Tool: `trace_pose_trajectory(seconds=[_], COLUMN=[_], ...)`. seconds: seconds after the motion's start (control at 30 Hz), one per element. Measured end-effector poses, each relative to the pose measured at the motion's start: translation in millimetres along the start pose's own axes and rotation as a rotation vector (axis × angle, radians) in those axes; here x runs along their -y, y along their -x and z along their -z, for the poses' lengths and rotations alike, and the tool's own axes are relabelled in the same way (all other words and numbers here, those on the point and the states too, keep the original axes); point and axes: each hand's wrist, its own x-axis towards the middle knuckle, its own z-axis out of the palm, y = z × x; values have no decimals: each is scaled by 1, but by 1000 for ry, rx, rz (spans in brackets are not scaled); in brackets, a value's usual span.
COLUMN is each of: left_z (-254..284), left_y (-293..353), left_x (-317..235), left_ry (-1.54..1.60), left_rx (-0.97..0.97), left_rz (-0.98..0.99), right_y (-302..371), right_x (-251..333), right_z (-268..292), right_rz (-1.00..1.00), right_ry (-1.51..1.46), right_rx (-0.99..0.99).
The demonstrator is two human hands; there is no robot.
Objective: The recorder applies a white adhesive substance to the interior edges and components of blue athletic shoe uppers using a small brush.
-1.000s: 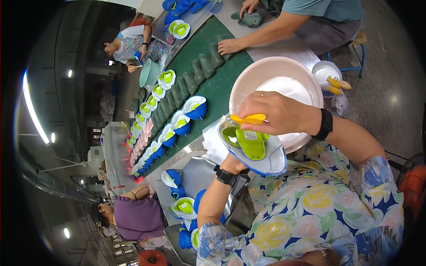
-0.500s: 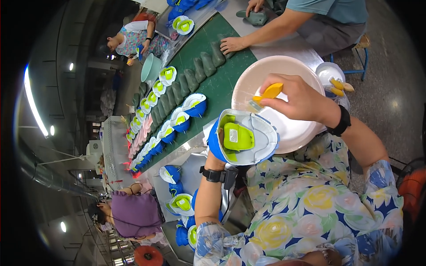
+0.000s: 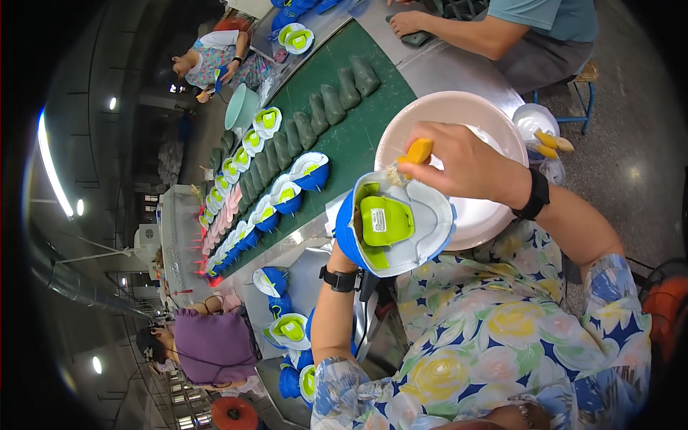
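A blue shoe upper (image 3: 428,215) with a white edge and lime-green lining is held up before me, its opening facing me. My left hand (image 3: 345,256) is closed on it from below; most of its fingers are hidden behind the upper. Pinched in my right hand (image 3: 462,161) is a brush (image 3: 416,152) with a yellow handle. Its pale bristles touch the white rim at the upper's far side. Behind and below my right hand stands a large pale pink basin (image 3: 401,118) with a white inside.
On the green belt (image 3: 380,107) lie rows of dark grey moulded pieces (image 3: 317,113) and blue uppers (image 3: 290,197). More uppers (image 3: 290,328) lie on a metal surface at my left. A white tub (image 3: 534,118) with yellow-handled brushes stands right. Co-workers sit across and at left.
My right hand has brought the brush left and down onto the upper's rim. The upper has tilted slightly. Across the belt, a co-worker's hand has left a dark piece at the row's end.
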Motion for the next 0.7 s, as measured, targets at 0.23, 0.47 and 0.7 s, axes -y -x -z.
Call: trace_pose_trajectory(seconds=[0.23,0.47,0.7], left_z=[29,132,178], left_y=[-17,-70,-164], left_x=[7,18,56], left_ry=[113,-111,114], left_rx=[-203,-603,-650], left_rz=[-248,-177,-214], right_y=[5,37,55], right_x=[-20,-26,-30], right_z=[8,10,6], right_rz=[-477,-662,-772], right_ry=[81,-57,-204], right_rx=[92,-14,84])
